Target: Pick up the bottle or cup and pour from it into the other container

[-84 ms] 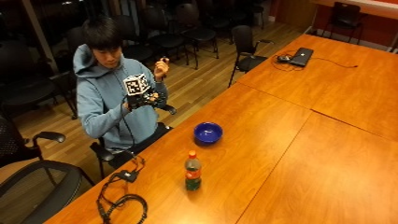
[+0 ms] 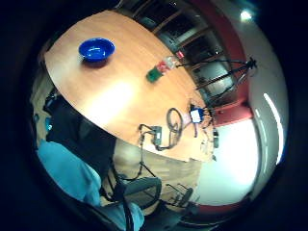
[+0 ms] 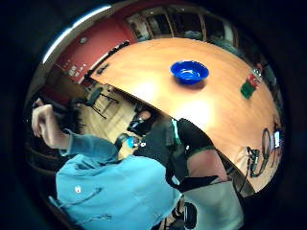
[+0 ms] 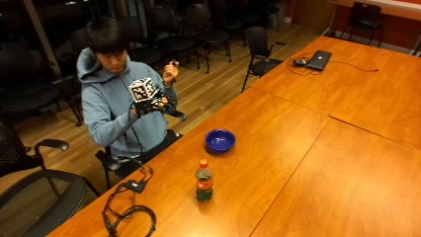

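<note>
A plastic bottle [image 4: 204, 180] with an orange cap, red label and dark drink stands upright near the table's [image 4: 296, 148] front edge. A blue bowl [image 4: 220, 139] sits a little beyond it, closer to the seated person. My gloved right hand [image 4: 155, 104] is raised in front of the person's chest, off the table and well away from both, holding nothing, with relaxed fingers. The bare left hand [image 4: 172, 69] is lifted beside the shoulder. Both palm views look down from afar on the bowl [image 2: 96, 49] [image 3: 189, 71] and the bottle [image 2: 161, 69] [image 3: 251, 84].
A laptop [image 4: 320, 59] lies at the far end of the long wooden table. Office chairs stand around it, one [image 4: 39, 190] at the near left corner and another [image 4: 260, 44] at the far side.
</note>
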Tool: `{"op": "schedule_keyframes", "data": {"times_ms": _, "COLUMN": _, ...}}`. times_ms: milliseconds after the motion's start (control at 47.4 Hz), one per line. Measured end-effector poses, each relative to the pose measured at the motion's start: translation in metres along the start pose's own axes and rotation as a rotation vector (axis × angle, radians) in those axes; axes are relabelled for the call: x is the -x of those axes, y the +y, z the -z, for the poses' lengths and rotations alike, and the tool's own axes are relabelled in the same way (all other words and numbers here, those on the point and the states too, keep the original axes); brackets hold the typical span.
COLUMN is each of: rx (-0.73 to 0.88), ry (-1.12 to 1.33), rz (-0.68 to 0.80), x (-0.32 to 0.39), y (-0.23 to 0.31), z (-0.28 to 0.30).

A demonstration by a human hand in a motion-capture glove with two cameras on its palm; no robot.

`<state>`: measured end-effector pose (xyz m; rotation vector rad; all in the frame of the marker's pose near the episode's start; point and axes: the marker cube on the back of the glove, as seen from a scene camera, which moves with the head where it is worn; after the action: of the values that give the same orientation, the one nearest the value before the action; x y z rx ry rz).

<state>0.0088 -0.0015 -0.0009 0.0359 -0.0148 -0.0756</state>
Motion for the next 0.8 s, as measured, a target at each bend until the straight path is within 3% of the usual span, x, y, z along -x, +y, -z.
{"op": "schedule_keyframes", "data": {"times_ms": 84, "rx": -0.019, "ry": -0.06, "rz": -0.143, "x": -0.002, "y": -0.006, "z": 0.001}}
{"op": "schedule_keyframes", "data": {"times_ms": 380, "rx": -0.006, "ry": -0.113, "rz": -0.183, "x": -0.01, "y": 0.004, "z": -0.017}}
{"op": "schedule_keyframes", "data": {"times_ms": 802, "rx": -0.039, "ry": -0.15, "rz": -0.318, "x": -0.092, "y": 0.013, "z": -0.055}}
